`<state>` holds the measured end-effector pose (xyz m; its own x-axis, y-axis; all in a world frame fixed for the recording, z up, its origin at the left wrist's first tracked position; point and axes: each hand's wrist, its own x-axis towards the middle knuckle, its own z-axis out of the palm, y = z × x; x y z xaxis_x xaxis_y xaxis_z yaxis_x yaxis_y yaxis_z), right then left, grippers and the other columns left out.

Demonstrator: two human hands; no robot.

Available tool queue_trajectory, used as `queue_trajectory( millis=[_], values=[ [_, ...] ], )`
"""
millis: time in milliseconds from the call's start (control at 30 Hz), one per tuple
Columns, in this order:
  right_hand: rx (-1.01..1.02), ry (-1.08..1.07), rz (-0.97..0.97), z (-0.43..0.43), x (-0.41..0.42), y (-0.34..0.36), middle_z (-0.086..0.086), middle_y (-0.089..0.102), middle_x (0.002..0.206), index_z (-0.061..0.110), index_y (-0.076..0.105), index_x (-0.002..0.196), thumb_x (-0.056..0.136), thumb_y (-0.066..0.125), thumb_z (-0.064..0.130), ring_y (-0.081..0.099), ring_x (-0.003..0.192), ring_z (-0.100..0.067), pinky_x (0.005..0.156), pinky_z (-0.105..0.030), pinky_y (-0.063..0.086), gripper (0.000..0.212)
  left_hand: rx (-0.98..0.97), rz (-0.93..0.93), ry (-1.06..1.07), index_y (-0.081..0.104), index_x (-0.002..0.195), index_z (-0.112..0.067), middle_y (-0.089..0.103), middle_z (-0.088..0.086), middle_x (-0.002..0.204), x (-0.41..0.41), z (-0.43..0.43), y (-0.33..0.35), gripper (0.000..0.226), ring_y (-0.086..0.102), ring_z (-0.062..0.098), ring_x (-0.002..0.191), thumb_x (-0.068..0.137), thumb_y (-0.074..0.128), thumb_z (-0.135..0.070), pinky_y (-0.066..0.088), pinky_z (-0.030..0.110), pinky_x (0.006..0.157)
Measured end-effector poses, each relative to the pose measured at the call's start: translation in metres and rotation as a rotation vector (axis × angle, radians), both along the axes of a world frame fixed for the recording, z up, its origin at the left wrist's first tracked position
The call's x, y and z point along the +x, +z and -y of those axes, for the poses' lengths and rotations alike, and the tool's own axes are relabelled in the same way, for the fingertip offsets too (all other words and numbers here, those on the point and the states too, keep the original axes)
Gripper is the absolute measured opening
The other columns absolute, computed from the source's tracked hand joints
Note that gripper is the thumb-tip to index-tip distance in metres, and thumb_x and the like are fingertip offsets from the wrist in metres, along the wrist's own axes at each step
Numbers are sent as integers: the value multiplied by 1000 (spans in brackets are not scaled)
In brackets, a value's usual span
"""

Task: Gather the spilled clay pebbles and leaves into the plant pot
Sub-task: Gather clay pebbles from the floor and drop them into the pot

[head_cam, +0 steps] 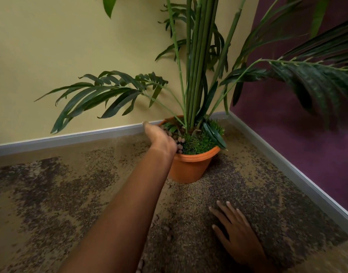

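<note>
An orange plant pot (190, 168) stands on the carpet in the corner, holding a tall green plant (196, 75), fake grass and brown clay pebbles (180, 141). My left hand (161, 138) reaches over the pot's left rim, thumb sticking out, with its fingers curled down around a clump of pebbles inside the pot. My right hand (236, 229) lies flat on the carpet in front of the pot, fingers spread, holding nothing. A few spilled pebbles (155, 221) lie on the carpet beside my left forearm, partly hidden by it.
The pot sits where a yellow wall (70, 56) meets a purple wall (287, 134), with a grey skirting board (70, 137) along both. Long fronds (94, 95) hang out over the floor to the left and right. The carpet (51, 194) is mottled brown.
</note>
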<state>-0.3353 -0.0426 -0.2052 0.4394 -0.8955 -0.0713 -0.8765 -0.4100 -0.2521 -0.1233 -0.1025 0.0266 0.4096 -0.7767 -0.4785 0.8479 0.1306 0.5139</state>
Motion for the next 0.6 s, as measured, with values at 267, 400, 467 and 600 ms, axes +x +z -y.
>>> queue_trajectory(
  millis=[267,400,467,600],
  values=[
    [7,0,55,-1,0,0,23,1,154,48,18,143,95,28,52,-14,140,-2,115,-26,-4,49,-76,145,-11,33,141,-5,45,17,135,5,-1,-10,52,52,22,97,101,17,-34,37,26,81],
    [7,-17,31,-4,1,2,19,3,157,46,17,144,97,27,50,-5,146,-8,119,-30,0,48,-92,315,11,48,126,-8,56,0,102,5,-22,-32,48,53,7,85,102,13,-30,40,16,77],
    [1,-23,21,-5,2,3,21,-4,154,44,15,145,96,22,51,-5,147,-10,120,-30,-2,49,-38,472,10,37,141,-7,50,3,135,4,-37,-50,51,48,13,120,102,11,-29,30,18,92],
    [16,-66,17,-11,9,4,16,-8,155,40,12,146,75,-19,68,-6,147,-12,120,-34,-2,83,103,903,-74,35,144,-14,33,3,153,2,-69,-102,49,27,14,141,103,11,-28,19,21,102]
  ],
)
